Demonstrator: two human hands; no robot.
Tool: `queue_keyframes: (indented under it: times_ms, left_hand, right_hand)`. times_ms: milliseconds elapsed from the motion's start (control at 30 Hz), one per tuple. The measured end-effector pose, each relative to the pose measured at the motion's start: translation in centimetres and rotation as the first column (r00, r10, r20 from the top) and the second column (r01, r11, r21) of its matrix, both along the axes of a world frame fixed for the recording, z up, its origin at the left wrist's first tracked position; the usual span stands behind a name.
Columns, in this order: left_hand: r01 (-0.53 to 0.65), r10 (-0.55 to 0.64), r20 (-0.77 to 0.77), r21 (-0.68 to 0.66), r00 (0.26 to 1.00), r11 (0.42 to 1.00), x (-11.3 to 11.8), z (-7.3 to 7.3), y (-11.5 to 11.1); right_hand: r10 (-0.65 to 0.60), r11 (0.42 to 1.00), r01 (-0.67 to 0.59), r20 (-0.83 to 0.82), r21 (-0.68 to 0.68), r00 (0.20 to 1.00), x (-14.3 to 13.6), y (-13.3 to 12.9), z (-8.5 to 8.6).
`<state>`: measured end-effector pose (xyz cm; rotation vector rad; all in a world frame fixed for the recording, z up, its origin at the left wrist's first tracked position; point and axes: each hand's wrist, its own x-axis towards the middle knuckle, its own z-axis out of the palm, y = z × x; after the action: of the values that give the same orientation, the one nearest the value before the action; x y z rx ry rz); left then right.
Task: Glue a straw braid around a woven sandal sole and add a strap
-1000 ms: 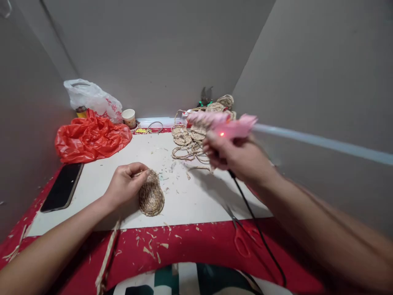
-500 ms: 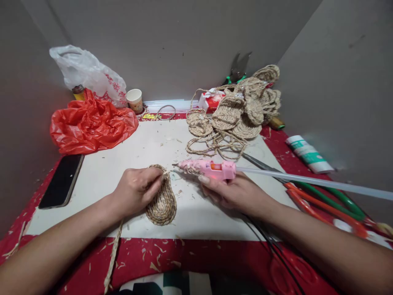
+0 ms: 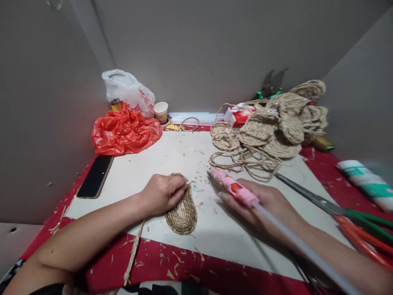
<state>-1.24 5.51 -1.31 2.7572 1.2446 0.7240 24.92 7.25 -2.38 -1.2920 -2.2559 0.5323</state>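
Observation:
A coiled, sole-shaped piece of braided straw cord (image 3: 181, 217) lies on the white paper. My left hand (image 3: 164, 192) pinches its upper edge between thumb and fingers. The loose end of the braid (image 3: 133, 256) trails from under my left wrist toward the near edge. In my right hand (image 3: 260, 205) is a pink hot glue gun (image 3: 231, 184), its nozzle pointing up and left, apart from the coil. A long clear glue stick (image 3: 294, 237) runs out of its back. Motion blurs the gun slightly, and its trigger is hidden.
Coiled straw pieces (image 3: 276, 123) are heaped at the back right, with large scissors (image 3: 325, 205) before them. A red plastic bag (image 3: 125, 131), a paper cup (image 3: 161, 111) and a phone (image 3: 95, 177) stand or lie left. Grey walls enclose the table.
The glue gun has drawn away from the coil to the right and turned, its nozzle now angled upward. My left hand keeps its pinch. The whole view has swung left.

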Motion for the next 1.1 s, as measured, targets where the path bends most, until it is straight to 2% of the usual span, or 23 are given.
queue_keyframes:
  times_ms: [100, 200, 300, 400, 467, 567, 733, 833, 967, 1033, 1100]
  left_hand:
    - [-0.007, 0.007, -0.002, 0.021, 1.000, 1.000, -0.2, -0.1, 0.1]
    - [-0.026, 0.028, -0.024, 0.076, 0.999, 0.997, -0.6, 0.2, 0.3]
    - [-0.073, 0.087, -0.067, 0.188, 0.994, 0.979, -1.7, 1.1, 0.8]
    - [-0.135, 0.174, -0.096, 0.322, 0.980, 0.937, -3.7, 2.2, 1.9]
    - [-0.172, 0.222, -0.104, 0.357, 0.969, 0.918, -5.1, 2.6, 2.7]
    - [-0.212, 0.259, -0.108, 0.326, 0.960, 0.921, -6.3, 2.0, 3.5]
    - [-0.204, 0.249, -0.154, 0.260, 0.956, 0.944, -6.0, 0.7, 4.0]
    - [-0.216, 0.260, -0.171, 0.238, 0.950, 0.947, -5.9, 1.5, 4.9]
    - [-0.237, 0.278, -0.185, 0.218, 0.943, 0.947, -5.8, 3.1, 7.7]
    - [-0.260, 0.295, -0.179, 0.194, 0.939, 0.946, -5.3, 3.0, 9.2]
    - [-0.277, 0.302, -0.180, 0.148, 0.936, 0.949, -4.5, 2.3, 10.2]
  right_hand:
    - [0.033, 0.998, -0.042, 0.183, 0.041, 0.982, 0.2, 0.3, -0.5]
    - [0.019, 0.997, -0.040, 0.287, 0.070, 0.958, 0.3, 0.4, -0.3]
    - [0.025, 0.998, -0.045, 0.333, 0.052, 0.943, 0.2, 0.4, 0.2]
    - [0.026, 0.998, -0.042, 0.343, 0.039, 0.939, 0.1, 0.3, 0.6]
    - [0.026, 0.998, -0.043, 0.346, 0.044, 0.938, 0.0, 0.3, 0.8]
    - [0.030, 0.997, -0.054, 0.363, 0.055, 0.931, -0.1, 0.4, 0.8]
    - [-0.036, 0.989, -0.024, 0.406, 0.144, 0.913, 0.3, 0.8, 0.3]
    - [-0.104, 0.978, 0.019, 0.412, 0.206, 0.905, 0.6, 1.2, 0.1]
    - [-0.124, 0.978, 0.048, 0.381, 0.203, 0.916, 0.7, 1.5, 0.0]
    - [-0.118, 0.981, 0.053, 0.358, 0.186, 0.926, 0.7, 1.6, -0.1]
    - [-0.110, 0.985, 0.056, 0.352, 0.160, 0.930, 0.8, 1.7, -0.3]
